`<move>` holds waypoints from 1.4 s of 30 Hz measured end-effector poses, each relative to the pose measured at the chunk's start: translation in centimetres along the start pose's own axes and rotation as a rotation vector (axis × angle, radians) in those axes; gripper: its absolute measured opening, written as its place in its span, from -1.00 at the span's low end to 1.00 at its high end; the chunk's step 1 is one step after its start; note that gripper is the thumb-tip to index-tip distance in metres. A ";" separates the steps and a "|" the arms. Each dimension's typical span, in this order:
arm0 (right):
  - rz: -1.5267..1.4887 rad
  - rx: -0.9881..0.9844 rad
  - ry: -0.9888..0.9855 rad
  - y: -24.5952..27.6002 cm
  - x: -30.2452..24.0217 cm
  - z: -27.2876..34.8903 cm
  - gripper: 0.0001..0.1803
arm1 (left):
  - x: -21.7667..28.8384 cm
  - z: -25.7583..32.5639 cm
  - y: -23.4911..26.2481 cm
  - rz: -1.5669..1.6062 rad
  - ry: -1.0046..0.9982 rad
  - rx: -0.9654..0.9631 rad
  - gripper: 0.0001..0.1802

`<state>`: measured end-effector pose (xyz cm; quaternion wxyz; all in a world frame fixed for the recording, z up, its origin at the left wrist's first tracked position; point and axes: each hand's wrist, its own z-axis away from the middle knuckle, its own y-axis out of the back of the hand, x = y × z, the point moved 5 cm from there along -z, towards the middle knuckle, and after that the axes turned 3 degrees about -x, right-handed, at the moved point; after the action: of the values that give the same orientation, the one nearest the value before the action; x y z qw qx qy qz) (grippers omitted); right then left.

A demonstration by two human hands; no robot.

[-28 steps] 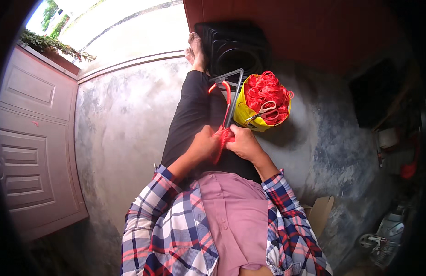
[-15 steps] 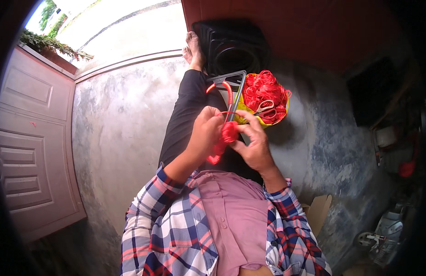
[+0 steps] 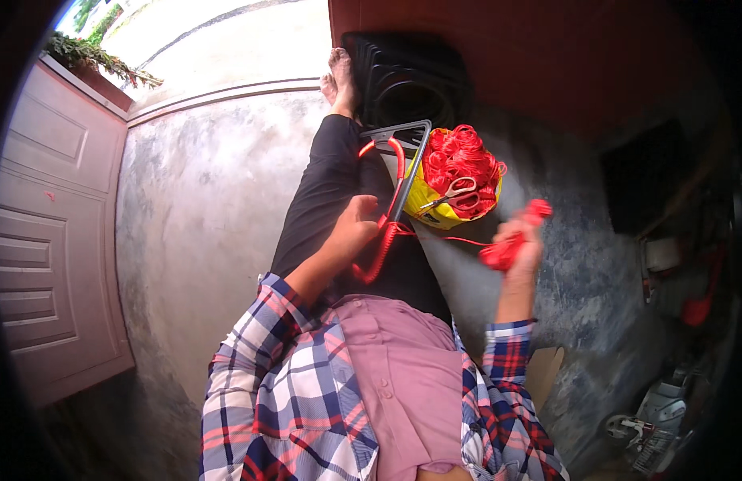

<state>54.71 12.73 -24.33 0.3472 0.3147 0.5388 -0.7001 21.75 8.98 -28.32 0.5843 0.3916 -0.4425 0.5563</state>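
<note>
- I have the dark grey, angular, rigid frame (image 3: 423, 156) over the lap, at the centre; glossy red cord wraps part of it in tight, ridged coils (image 3: 374, 268).
- I see the left hand (image 3: 356, 230) just beside those coils, fingers partly curled; I cannot tell whether they pinch anything.
- My view shows the right hand (image 3: 528, 242) out to the right, fingers closed around a blurred bundle of red cord (image 3: 502, 253), one thin strand running left to the frame.
- Just right of the frame, I make out a crinkled yellow bag (image 3: 420, 199) heaped with loopy red cord skeins (image 3: 461, 156), orange-handled scissors (image 3: 461, 191) lying on top.
- Beneath, I get a mottled grey concrete floor (image 3: 202, 184); far left, a pale panelled door (image 3: 54, 208); far off, ridged black objects (image 3: 407, 76).
</note>
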 end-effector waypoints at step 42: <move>0.429 -0.862 -0.189 -12.1 7.7 7.9 -0.18 | 8.0 6.3 -5.4 0.099 -0.277 -0.251 -0.64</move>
<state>39.84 6.07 -22.37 0.6296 0.1814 0.6688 -0.3513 26.53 4.99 -18.61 0.5341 0.3662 -0.6033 0.4654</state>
